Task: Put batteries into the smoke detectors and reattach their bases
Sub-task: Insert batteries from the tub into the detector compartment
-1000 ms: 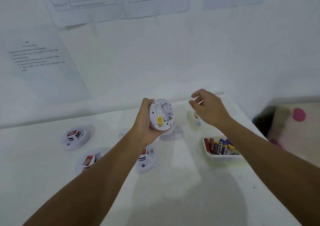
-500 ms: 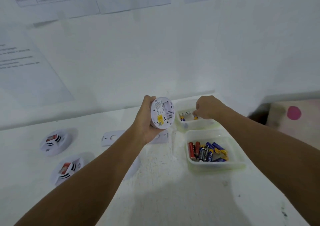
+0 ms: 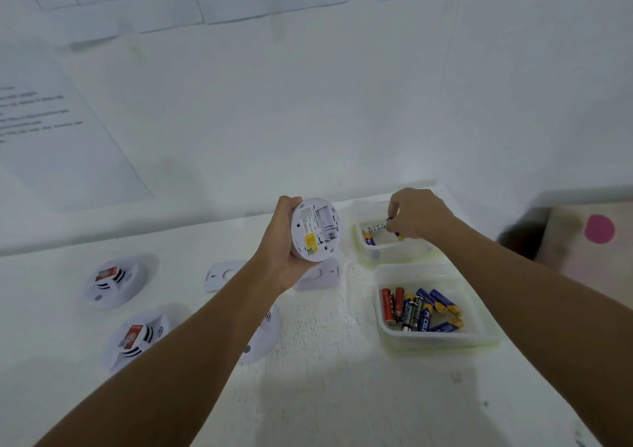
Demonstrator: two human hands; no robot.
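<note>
White smoke detector point(image 3: 315, 230) gripped upright in left hand point(image 3: 286, 241); right hand point(image 3: 416, 217) pinches a battery point(image 3: 380, 229) over far tub point(image 3: 394, 253).

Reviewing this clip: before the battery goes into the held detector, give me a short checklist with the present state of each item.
1. Detector held firmly in left hand: ok.
2. Its back, with the battery slot, faces the person: ok.
3. Slot empty and ready: cannot tell, too small and blurred.
4. Right hand has a battery in its fingertips over the far tub: ok, though the pinch is partly hidden.
5. Battery lifted out of the tub: not ok, the hand is at the tub.
6. A loose base lies on the table below the detector for reattaching: ok.
</note>
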